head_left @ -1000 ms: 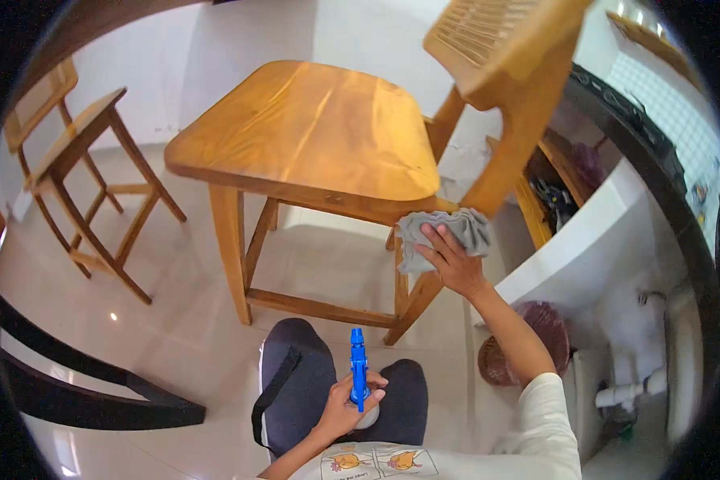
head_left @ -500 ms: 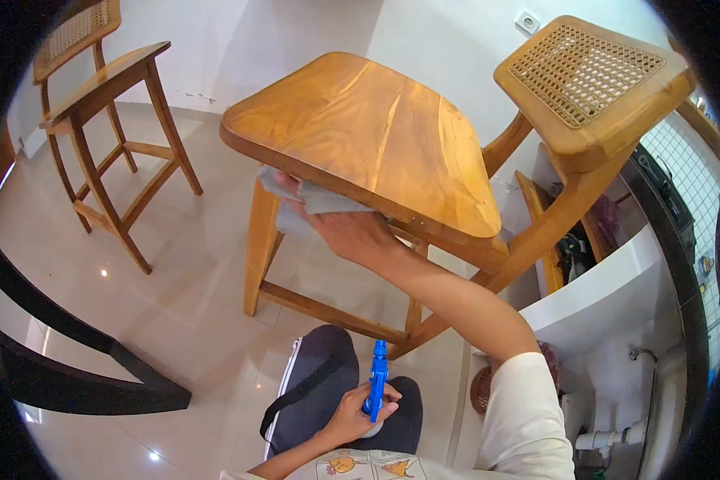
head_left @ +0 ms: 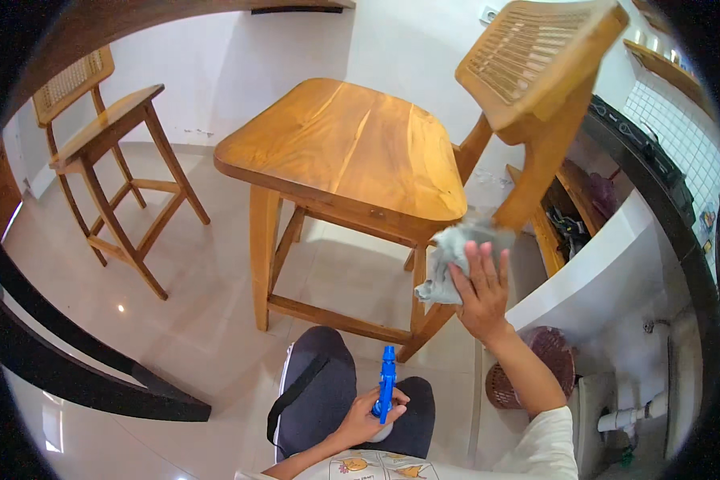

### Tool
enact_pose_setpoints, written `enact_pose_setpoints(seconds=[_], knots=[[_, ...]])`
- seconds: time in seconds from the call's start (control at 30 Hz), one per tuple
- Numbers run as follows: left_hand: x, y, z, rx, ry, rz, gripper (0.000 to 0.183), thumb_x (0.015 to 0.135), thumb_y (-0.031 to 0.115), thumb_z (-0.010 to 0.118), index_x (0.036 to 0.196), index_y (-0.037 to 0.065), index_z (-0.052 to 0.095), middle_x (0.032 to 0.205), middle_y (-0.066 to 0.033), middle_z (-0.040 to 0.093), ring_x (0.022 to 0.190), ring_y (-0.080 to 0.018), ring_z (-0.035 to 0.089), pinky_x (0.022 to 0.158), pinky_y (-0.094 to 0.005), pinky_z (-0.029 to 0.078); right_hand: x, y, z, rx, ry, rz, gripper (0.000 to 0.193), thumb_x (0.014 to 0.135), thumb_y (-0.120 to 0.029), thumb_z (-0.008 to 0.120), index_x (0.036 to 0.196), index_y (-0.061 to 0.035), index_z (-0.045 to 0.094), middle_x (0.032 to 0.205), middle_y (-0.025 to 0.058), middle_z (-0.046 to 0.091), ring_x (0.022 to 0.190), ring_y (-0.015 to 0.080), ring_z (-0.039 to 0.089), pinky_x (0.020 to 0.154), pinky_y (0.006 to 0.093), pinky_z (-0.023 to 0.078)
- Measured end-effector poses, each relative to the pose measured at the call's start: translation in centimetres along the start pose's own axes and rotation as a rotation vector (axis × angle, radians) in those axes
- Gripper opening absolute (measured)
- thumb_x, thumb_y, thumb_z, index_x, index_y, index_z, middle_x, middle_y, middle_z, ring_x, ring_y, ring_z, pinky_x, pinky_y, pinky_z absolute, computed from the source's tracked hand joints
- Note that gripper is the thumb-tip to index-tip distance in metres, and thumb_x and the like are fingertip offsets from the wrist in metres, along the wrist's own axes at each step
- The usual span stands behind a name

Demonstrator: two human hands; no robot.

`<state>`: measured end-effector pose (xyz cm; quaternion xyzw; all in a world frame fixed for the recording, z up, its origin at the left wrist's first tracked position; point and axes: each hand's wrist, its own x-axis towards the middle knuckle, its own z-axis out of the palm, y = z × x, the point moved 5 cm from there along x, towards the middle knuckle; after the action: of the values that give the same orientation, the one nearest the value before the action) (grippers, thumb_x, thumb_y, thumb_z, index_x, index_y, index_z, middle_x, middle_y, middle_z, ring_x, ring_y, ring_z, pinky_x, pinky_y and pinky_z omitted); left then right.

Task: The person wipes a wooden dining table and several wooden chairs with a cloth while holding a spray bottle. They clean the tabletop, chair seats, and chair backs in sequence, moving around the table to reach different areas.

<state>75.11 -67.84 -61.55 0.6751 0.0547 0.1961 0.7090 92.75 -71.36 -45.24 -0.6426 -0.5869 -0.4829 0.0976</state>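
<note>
A tall wooden chair [head_left: 352, 148] with a woven cane backrest stands in front of me. My right hand [head_left: 484, 296] presses a grey cloth [head_left: 454, 260] against the chair's frame, where the seat meets the rear leg and back support. Its fingers lie spread over the cloth, which bunches out to the left. Down at my lap, my left hand [head_left: 360, 420] is wrapped round a spray bottle with a blue trigger head [head_left: 386, 388]. The bottle's body is mostly hidden by the hand.
A second cane-backed chair [head_left: 112, 140] stands at the far left. Black curved furniture legs [head_left: 96, 368] reach in at the lower left. To the right are a white counter wall [head_left: 592, 256], a brown woven basket [head_left: 536, 368] and white pipes [head_left: 624, 418].
My right hand has moved the cloth from under the seat's left front edge to the right, by the rear leg joint. The left hand keeps its hold on the spray bottle.
</note>
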Motion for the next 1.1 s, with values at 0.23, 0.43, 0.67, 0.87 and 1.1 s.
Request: enact_pose_setpoints(seconds=[0.23,0.43,0.67,0.87,1.1], knots=[[-0.8,1.7,1.4,0.054,-0.049,0.016,0.022,0.08,0.014,0.065,0.098,0.003,0.059,0.091,-0.0076,0.062,0.08,-0.015,0.06,0.071,-0.0279,0.048,19.6,-1.8,0.6,0.385,0.275,0.082,0.03,0.081,-0.019,0.056,0.111,-0.0149,0.059,0.132,0.0161,0.041,0.126,0.0344,0.033,0.102,0.0518,0.023],[-1.2,2.1,1.3,0.118,0.103,-0.008,0.017,0.08,0.009,0.063,0.095,0.001,0.06,0.095,-0.0093,0.062,0.088,-0.0167,0.059,0.078,-0.0299,0.045,22.6,3.1,10.9,1.594,-0.167,0.734,0.031,0.09,-0.026,0.048,0.107,-0.002,0.056,0.108,0.0108,0.058,0.106,0.0217,0.052,0.092,0.033,0.038],[-0.9,1.3,2.1,0.077,0.123,-0.078,0.018,0.08,0.009,0.063,0.096,0.002,0.06,0.094,-0.0085,0.061,0.087,-0.0173,0.059,0.077,-0.0297,0.046,21.0,4.7,13.2,2.603,0.18,1.202,0.04,0.094,-0.03,0.036,0.121,-0.0008,0.039,0.121,0.0133,0.048,0.11,0.0281,0.048,0.099,0.044,0.033],[0.3,1.9,3.2,0.021,0.079,-0.056,0.018,0.08,0.009,0.062,0.097,0.002,0.06,0.094,-0.0083,0.06,0.087,-0.0166,0.059,0.076,-0.0291,0.047,17.7,4.1,15.6,2.589,0.059,1.611,0.047,0.091,-0.029,0.045,0.124,0.0014,0.033,0.123,0.0199,0.042,0.11,0.0337,0.047,0.094,0.0503,0.039],[0.6,2.8,2.0,0.04,0.002,-0.007,0.017,0.081,0.009,0.061,0.097,0.002,0.06,0.094,-0.0084,0.06,0.086,-0.0167,0.06,0.077,-0.0296,0.047,18.6,5.6,11.1,2.231,0.06,1.362,0.037,0.074,-0.016,0.055,0.106,0.0007,0.047,0.099,0.0142,0.055,0.09,0.0266,0.056,0.085,0.0414,0.046]])
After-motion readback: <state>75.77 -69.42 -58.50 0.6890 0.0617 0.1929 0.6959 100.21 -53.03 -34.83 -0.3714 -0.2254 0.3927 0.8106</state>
